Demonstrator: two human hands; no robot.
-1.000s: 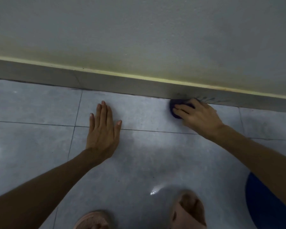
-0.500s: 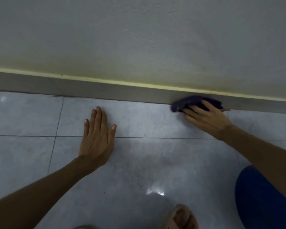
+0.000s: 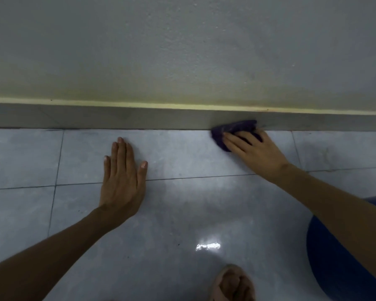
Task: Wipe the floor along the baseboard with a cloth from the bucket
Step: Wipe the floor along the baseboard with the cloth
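A dark purple cloth [image 3: 232, 129] lies bunched where the grey tiled floor [image 3: 182, 159] meets the grey baseboard [image 3: 117, 119]. My right hand [image 3: 254, 151] presses down on the cloth, fingers spread over it and pointing left; part of the cloth rides up against the baseboard. My left hand [image 3: 123, 179] rests flat on the floor to the left, palm down, fingers together, holding nothing. No bucket is in view.
A pale wall [image 3: 182, 51] with a yellowish strip rises above the baseboard. My foot in a beige sandal [image 3: 232, 283] is at the bottom edge. My knee in dark blue fabric [image 3: 339, 257] fills the lower right. The tiles shine with a light reflection.
My right hand has slid the cloth along the baseboard edge, and the cloth now spreads up against the board. The view has shifted slightly; my left hand stays planted flat.
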